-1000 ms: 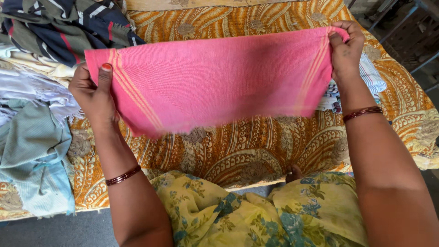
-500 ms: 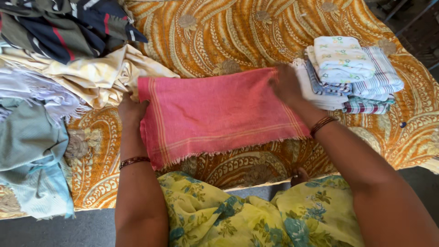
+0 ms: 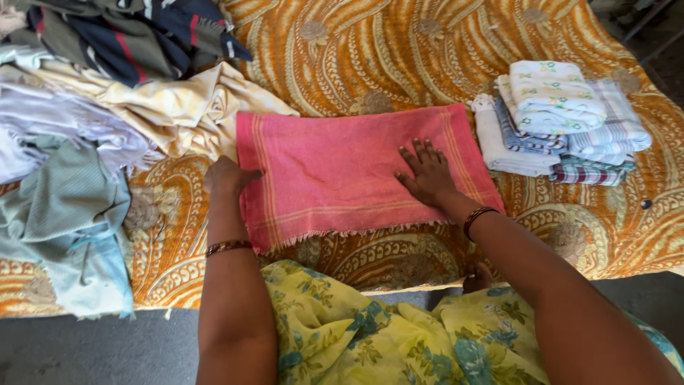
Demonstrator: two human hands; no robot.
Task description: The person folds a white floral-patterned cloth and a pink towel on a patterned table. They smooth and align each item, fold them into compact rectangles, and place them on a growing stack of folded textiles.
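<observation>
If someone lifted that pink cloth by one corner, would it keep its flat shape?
Probably not. The folded pink woven cloth lies limp on the patterned orange bedspread, so it would likely droop and unfold. It looks thin, with a frayed fringe, so probably light. The right hand pressing it flat suggests it shifts easily.

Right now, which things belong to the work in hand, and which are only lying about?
In hand:
pink cloth, lying flat
left hand, at its left edge
right hand, flat on it

Lying about:
folded stack, to the right
loose clothes, to the left
bedspread, underneath
</observation>
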